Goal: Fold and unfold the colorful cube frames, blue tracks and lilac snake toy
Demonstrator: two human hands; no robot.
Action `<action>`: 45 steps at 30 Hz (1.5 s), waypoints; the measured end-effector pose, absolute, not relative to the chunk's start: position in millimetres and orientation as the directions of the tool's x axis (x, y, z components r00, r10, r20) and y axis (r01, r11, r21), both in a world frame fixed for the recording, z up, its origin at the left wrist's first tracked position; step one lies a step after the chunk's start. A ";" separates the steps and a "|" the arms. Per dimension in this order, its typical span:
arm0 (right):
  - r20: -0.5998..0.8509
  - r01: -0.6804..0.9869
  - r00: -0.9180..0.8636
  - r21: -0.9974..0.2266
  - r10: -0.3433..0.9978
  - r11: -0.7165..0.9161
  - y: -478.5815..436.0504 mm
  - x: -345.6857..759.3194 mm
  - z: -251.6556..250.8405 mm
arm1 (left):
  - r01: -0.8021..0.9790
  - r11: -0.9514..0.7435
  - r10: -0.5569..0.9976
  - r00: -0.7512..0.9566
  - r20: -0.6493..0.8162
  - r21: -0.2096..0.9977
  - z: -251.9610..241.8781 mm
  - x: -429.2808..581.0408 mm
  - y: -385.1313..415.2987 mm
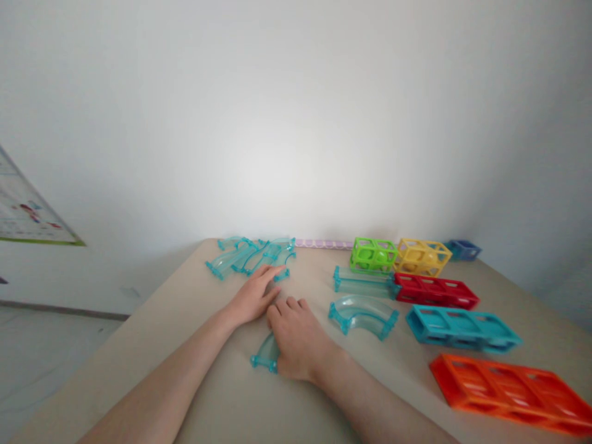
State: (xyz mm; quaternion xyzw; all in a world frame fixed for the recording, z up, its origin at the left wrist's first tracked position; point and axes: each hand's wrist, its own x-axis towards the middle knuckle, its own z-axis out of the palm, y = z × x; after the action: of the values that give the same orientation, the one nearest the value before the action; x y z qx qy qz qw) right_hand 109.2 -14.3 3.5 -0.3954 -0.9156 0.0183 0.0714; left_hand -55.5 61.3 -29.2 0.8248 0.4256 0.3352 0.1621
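My right hand [298, 339] is closed over a translucent teal curved track piece [266, 354] lying on the table. Its flared end sticks out to the left of my fingers; the rest is hidden under the hand. Just to the left and farther back, my left hand [253, 297] rests with fingers stretched out and thumb apart. Its fingertips reach the end of another teal track piece [282, 275]; whether they touch it I cannot tell. Behind that hand lies a group of translucent teal track pieces [252, 254], overlapping near the wall.
Right of my hands lie a curved track piece [363, 314] and a straight one [363, 282]. Farther right are open-sided blocks: green [372, 254], yellow [422, 257], red [435, 291], teal [464, 328], orange [513, 393] and blue [468, 250]. A wall [277, 123] borders the table's back.
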 end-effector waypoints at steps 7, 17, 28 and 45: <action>0.198 0.723 -0.642 -0.165 0.741 0.670 -15.5 110.3 4.7 | 0.718 -0.466 0.870 0.265 0.416 0.517 -29.5 -56.9 64.9; 0.389 0.678 -0.416 -0.469 0.822 0.565 -14.7 104.7 2.3 | 0.706 -0.447 0.844 0.129 0.521 0.549 -26.6 -59.6 68.4; 0.317 0.699 -0.294 -0.572 0.902 0.429 -13.2 104.2 -2.5 | 0.748 -0.250 0.749 -0.253 0.612 0.615 -14.5 -62.2 64.5; 0.277 0.747 -0.200 -0.578 0.940 0.329 -12.1 104.1 -0.9 | 0.395 -0.117 0.823 -0.475 0.312 0.911 -23.6 -69.3 76.3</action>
State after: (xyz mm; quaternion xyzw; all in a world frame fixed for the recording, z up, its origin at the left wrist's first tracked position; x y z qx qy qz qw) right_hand 104.1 -12.1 -0.9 -0.5566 -0.7578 0.1605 0.3004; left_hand -69.3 76.3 -23.6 0.4775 0.6377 0.5750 0.1863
